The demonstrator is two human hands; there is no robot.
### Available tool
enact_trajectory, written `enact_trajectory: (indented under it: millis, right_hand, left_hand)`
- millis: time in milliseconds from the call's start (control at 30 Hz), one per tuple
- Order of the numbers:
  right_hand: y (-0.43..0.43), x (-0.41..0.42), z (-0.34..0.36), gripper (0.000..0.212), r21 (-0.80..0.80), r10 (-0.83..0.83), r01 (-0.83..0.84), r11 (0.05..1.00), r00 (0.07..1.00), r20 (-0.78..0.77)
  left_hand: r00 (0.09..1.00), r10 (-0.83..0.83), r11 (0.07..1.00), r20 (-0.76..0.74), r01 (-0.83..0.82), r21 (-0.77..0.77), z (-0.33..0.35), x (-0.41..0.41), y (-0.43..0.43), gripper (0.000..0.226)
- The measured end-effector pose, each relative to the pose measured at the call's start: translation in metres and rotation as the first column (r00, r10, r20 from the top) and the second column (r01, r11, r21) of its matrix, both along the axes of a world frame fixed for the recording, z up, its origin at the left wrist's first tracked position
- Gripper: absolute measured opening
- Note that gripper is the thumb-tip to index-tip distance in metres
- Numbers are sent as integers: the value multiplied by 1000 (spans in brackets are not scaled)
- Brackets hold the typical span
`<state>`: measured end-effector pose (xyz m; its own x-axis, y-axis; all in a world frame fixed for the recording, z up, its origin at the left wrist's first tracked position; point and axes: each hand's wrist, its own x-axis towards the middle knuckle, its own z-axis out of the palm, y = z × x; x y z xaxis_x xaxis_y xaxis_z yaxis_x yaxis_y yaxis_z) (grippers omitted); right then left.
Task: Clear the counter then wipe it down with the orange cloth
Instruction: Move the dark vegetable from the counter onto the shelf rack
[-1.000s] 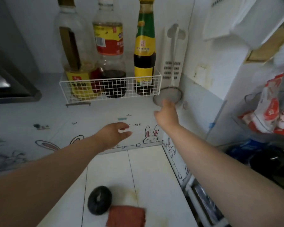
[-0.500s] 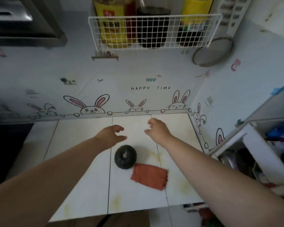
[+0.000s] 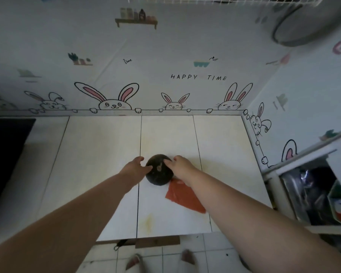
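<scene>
A dark round squash (image 3: 158, 174) with a short stem sits on the white tiled counter (image 3: 98, 154), near its middle. My left hand (image 3: 135, 166) touches its left side and my right hand (image 3: 180, 166) rests on its right side, fingers curled around it. The orange cloth (image 3: 182, 200) lies flat just right of and in front of the squash, partly under my right forearm.
A bunny-patterned wall backs the counter and turns along its right side. A white wire basket (image 3: 224, 0) and a round strainer (image 3: 307, 26) hang above. A dark stove (image 3: 6, 154) lies at the left, a cluttered white shelf (image 3: 313, 194) at the right.
The view tilted down from the wall basket to the counter. Both hands dropped from the wall and closed in on the squash from either side.
</scene>
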<state>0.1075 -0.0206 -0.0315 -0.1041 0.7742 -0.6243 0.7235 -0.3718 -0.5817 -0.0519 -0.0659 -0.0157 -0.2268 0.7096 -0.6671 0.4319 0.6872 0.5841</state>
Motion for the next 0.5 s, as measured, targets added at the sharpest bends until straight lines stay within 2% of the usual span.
enact_trajectory:
  millis: [100, 167, 233, 333, 500]
  right_hand:
    - [-4, -8, -5, 52, -32, -55, 53, 998, 997, -60]
    - [-6, -12, -9, 48, 7, -31, 32, 999, 998, -62]
    - [-9, -12, -7, 50, 17, -44, 46, 999, 995, -89]
    - [-11, -7, 3, 52, 11, -106, 110, 994, 976, -190]
    - [-14, 13, 37, 40, -97, -340, 329, 939, 853, -396]
  left_hand:
    - [976, 136, 987, 169, -119, -108, -5, 7, -3, 57]
    - [955, 181, 980, 234, -156, -122, -6, 14, -5, 43]
    - [935, 235, 971, 265, -213, -109, -6, 17, -7, 32]
    - [907, 282, 959, 312, -273, -73, 2, 19, -7, 38]
    - [806, 347, 917, 479, -398, 6, 35, 34, -1, 33]
